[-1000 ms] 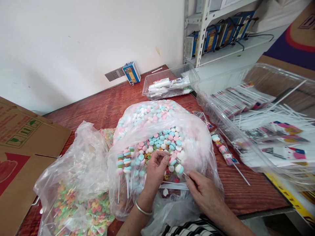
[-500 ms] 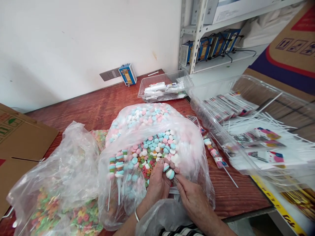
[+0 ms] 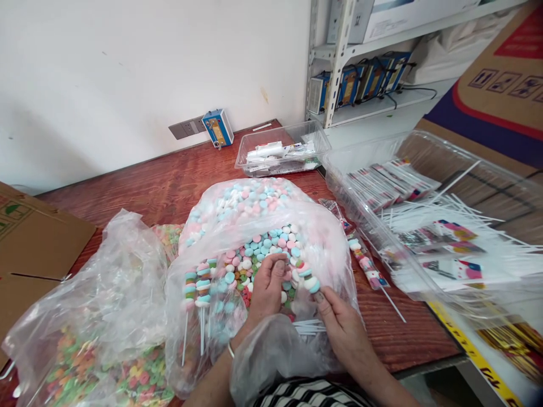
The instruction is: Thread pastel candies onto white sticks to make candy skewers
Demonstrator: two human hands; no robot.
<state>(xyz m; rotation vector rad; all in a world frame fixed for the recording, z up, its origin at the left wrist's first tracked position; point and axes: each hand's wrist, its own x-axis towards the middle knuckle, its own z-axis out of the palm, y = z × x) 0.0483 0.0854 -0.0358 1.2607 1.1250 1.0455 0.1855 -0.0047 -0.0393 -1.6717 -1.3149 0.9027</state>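
A clear plastic bag full of pink, blue and white round candies lies open in front of me. My left hand reaches into it, fingers curled over the loose candies; whether it holds one is hidden. My right hand pinches a thin stick carrying a short stack of candies at the bag's right side. Finished candy skewers stand at the bag's left inside wall. A bundle of white sticks lies under my hands.
A second bag of multicoloured ring candies lies at the left beside a cardboard box. A wrapped skewer rests on the wooden table. Clear trays with sticks and wrappers stand at the right; a small tray sits behind.
My right hand lifted the stick, which now carries a few more candies. My left hand shifted within the loose candies. The view drifted slightly rightward.
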